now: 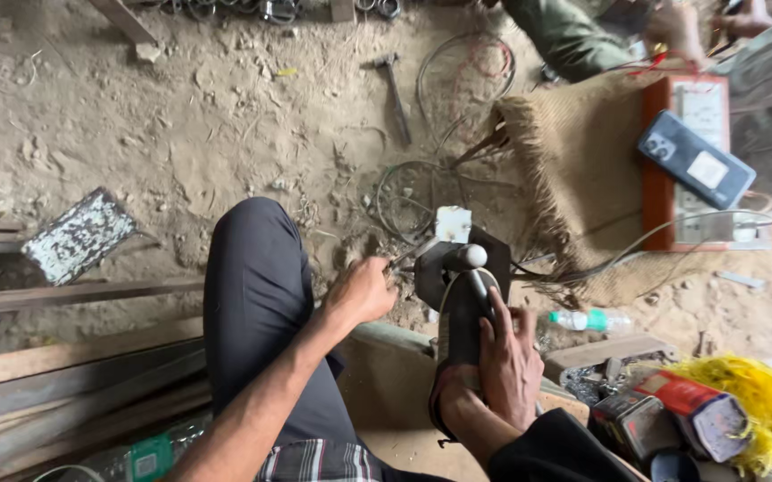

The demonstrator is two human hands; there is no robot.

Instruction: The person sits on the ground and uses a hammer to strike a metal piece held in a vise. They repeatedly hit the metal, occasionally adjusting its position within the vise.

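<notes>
- Left hand [363, 290]: closed in a loose fist, back of hand up, knuckles pointing forward and right, thumb side toward the middle of the view.
- Left forearm: bare, runs from bottom centre up and right to the wrist, wrist about straight.
- Right hand [508, 361]: palm down, fingers [493, 328] spread and stretched forward, laid flat and pressing down.
- Right wrist: bent a bit, sleeve dark at the lower right edge.
- Left knee [252, 259]: raised, bent, in dark trousers, just left of the left forearm.
- Bare foot [457, 406]: under the right hand, toes pointing forward.
- Hands near each other, not touching.
</notes>
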